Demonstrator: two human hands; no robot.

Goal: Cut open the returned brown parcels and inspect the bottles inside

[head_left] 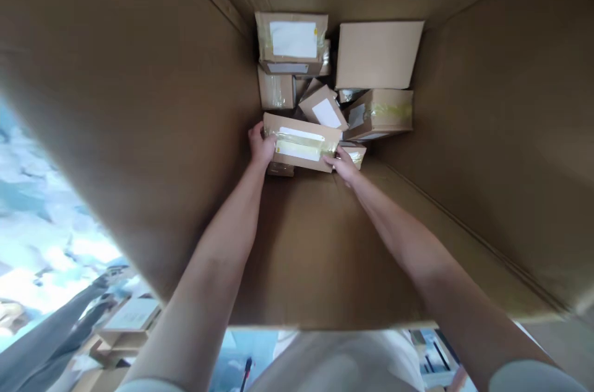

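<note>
Deep inside a large carton, both arms reach down to a taped cardboard box with white labels on its upper face. My left hand grips the left end of this box, thumb on top. At its right end, my right hand holds the corner, fingers partly hidden beneath. A small box with a white label lies tilted just behind it. Part of another box shows under its left end, and one more is beside my right hand.
Against the far wall sit a labelled box on the left and a larger plain box on the right. A taped box rests near the right wall. The carton's high left wall and near edge surround my arms.
</note>
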